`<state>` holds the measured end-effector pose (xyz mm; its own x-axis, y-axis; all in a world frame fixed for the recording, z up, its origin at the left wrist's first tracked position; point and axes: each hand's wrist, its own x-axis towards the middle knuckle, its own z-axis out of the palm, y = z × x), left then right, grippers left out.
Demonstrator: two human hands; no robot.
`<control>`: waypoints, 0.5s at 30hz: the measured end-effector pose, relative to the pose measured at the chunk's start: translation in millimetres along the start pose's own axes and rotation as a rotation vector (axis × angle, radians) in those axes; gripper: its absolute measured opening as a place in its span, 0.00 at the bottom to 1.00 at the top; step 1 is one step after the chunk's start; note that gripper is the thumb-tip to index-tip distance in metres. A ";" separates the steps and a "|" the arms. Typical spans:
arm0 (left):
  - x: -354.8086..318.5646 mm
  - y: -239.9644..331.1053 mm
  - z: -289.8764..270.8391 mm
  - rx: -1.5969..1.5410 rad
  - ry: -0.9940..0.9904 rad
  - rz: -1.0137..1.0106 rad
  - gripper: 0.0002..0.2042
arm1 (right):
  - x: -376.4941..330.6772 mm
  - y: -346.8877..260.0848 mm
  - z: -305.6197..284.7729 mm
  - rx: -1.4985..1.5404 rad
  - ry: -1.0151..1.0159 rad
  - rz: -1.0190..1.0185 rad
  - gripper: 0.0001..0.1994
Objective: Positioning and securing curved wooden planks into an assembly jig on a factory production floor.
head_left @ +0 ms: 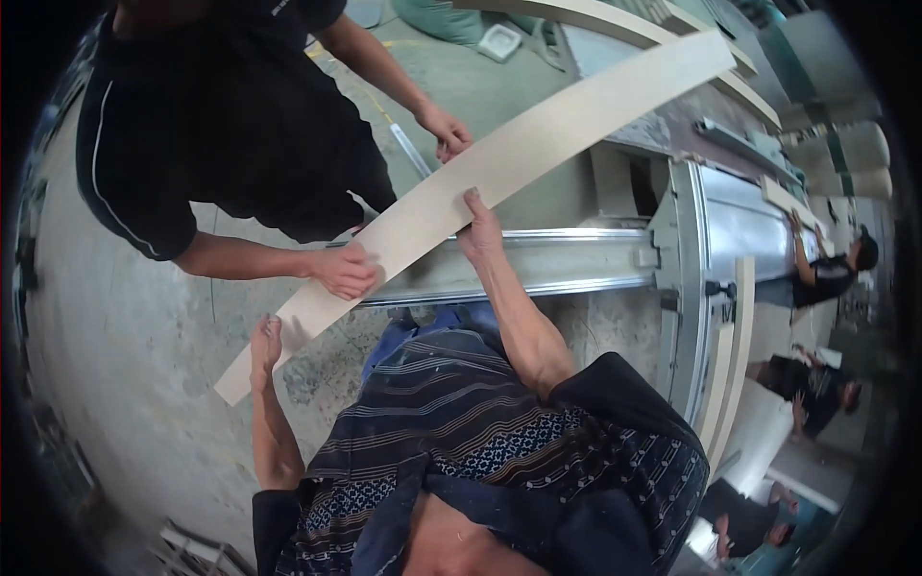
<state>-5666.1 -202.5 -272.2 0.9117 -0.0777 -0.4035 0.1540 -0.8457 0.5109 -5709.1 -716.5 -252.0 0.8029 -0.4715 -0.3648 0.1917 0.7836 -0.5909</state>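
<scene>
Green sack (pixel 437 21) near a white square tray (pixel 489 46)

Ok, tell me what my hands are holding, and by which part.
A long pale board: your left hand holds it near its left end, your right hand by its near edge around mid-length, thumb on top.

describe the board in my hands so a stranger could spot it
Find the twin metal rails at centre. Over their left end, a long pale board slants from lower left to upper right. Unlike the other pale boards, your left hand and right hand hold it.
</scene>
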 end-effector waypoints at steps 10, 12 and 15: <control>48.5 -19.5 57.9 0.101 -0.365 0.154 0.31 | -60.2 -27.5 15.5 -0.049 0.069 -0.174 0.27; 42.7 -27.3 64.0 0.065 -0.340 0.226 0.30 | -77.4 -35.3 19.3 -0.058 0.106 -0.201 0.28; 27.9 -27.1 65.3 0.080 -0.351 0.300 0.26 | -116.8 -47.3 23.4 -0.072 0.179 -0.270 0.29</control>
<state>-5669.7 -216.2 -347.0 0.7252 -0.4870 -0.4867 -0.1389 -0.7958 0.5894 -5798.8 -689.0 -164.5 0.6154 -0.7268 -0.3050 0.3388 0.5932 -0.7303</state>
